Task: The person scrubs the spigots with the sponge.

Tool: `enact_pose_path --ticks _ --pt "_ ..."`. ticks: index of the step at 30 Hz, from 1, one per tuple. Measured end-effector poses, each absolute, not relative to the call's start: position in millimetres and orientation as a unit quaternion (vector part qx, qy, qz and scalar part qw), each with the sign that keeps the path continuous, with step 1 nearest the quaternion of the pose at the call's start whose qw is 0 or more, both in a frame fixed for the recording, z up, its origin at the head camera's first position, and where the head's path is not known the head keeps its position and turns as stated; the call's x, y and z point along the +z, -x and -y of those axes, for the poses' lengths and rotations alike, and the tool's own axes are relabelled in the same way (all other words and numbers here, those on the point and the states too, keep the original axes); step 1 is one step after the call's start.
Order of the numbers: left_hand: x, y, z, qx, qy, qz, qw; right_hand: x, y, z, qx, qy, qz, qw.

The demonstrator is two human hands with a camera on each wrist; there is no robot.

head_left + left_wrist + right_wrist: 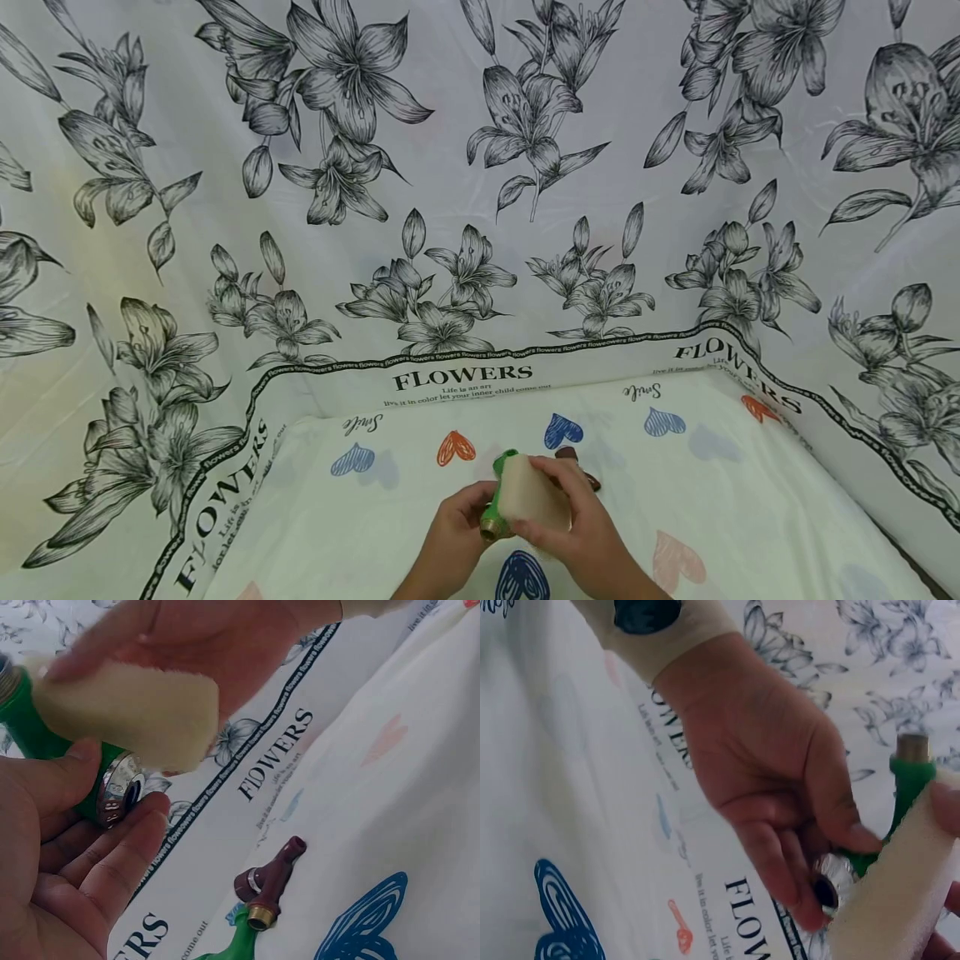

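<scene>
My left hand grips a green tap between thumb and fingers. A brass threaded end shows on it, and in the left wrist view a silver collar with a dark opening. My right hand holds a cream sponge, thumb on one side and fingers on the other. The sponge lies against the side of the tap and covers part of it. In the right wrist view the sponge hides some of the tap; only the right fingertips show there.
A maroon tap with a brass thread lies on the white heart-printed cloth beyond my hands. Beside it is another green piece, partly cut off by the frame. A flower-printed curtain rises behind and at both sides.
</scene>
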State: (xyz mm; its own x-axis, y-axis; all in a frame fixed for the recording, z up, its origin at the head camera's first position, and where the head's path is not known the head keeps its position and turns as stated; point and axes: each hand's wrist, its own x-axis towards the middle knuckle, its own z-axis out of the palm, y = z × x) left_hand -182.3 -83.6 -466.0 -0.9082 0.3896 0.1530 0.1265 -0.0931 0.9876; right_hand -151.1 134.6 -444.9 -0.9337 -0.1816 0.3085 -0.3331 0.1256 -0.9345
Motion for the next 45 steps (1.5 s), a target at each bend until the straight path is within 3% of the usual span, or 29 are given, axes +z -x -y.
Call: enact_pose_path --ticks 6,12,25,29,45 --pt "-463 179 82 0.716 -0.207 -0.659 0.105 -449 162 -141 0.639 -0.131 0.753 0.087" --pt "-465 181 83 0.707 -0.193 -0.670 0.114 -450 161 -141 0.660 -0.112 0.741 0.049" --pt "-468 190 88 0.694 -0.160 -0.698 0.073 -446 149 -134 0.665 -0.217 0.714 -0.026" --pt "-469 190 87 0.696 -0.156 -0.698 0.061 -445 147 -134 0.656 -0.256 0.710 -0.023" --pt "-469 187 84 0.717 -0.151 -0.674 0.092 -444 151 -137 0.653 -0.196 0.732 -0.009"
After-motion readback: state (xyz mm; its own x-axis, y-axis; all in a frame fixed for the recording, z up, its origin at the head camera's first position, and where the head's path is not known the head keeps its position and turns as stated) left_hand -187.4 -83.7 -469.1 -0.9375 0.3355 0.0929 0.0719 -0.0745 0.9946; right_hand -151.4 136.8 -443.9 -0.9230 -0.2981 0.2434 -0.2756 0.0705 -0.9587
